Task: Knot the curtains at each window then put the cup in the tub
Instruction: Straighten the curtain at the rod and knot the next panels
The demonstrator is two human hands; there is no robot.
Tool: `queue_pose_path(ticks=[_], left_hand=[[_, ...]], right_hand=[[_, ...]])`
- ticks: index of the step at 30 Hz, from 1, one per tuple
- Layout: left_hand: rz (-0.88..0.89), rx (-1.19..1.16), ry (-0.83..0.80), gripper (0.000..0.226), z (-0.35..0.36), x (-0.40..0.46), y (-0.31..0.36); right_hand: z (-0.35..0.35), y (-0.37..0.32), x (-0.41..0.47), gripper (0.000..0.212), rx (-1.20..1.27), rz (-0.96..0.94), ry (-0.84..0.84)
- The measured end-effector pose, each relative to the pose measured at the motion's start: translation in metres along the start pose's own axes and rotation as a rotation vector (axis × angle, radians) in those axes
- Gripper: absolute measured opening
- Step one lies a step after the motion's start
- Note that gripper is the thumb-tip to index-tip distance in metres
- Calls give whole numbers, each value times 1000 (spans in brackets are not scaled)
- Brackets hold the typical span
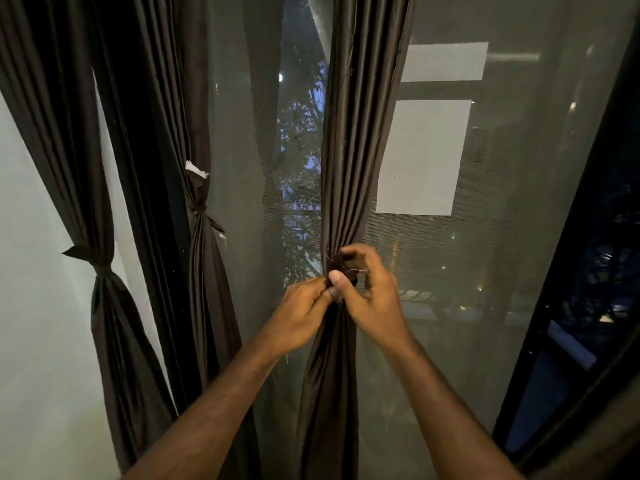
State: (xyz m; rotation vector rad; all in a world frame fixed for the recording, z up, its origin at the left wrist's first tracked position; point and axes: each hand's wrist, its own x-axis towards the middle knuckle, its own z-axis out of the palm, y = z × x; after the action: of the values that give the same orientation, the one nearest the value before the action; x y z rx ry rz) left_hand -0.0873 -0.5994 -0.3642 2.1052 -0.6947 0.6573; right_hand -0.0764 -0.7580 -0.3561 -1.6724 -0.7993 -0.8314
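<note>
Reaching forward, left hand [300,308] and right hand [369,289] both pinched the dark tie at the gathered waist of the middle brown curtain [346,150]. Two knotted curtains [104,271] hung left. Behind: mesh screen [502,237], window glass, trees. Cup unseen.

Both arms raised forward, hands meeting.
Left hand [300,308] and right hand [369,289] curl their fingers [349,252], seemingly pinching.
</note>
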Motion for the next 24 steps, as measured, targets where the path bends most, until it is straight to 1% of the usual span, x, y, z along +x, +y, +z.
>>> queue_pose_path(ticks=[3,5,6,10,12,14,16,19,21,24], left_hand=[[-94,-111,115,31,-1,-2,-2],[-135,-173,149,31,2,2,1],[-140,-185,159,33,2,2,3],[-146,-170,191,36,3,3,3],[-149,-168,189,33,3,3,1],[-135,-105,182,29,2,4,-1],[-94,-10,137,27,-2,6,-1],[21,115,10,22,-10,10,2],[35,178,-81,22,-15,12,2],[49,257,-153,14,-17,14,-2]], right_hand=[[-9,11,-12,54,-126,5,-85],[-13,19,-15,62,-246,14,-74],[-11,20,-15,61,-294,3,-50],[-6,19,-13,37,-493,-147,19],[-4,18,-13,33,-607,-207,29],[-1,16,-14,33,-706,-245,27],[3,15,-16,34,-782,-260,10],[8,14,-20,37,-854,-254,-32],[7,12,-18,33,-861,-239,-57],[4,10,-14,26,-834,-203,-122]])
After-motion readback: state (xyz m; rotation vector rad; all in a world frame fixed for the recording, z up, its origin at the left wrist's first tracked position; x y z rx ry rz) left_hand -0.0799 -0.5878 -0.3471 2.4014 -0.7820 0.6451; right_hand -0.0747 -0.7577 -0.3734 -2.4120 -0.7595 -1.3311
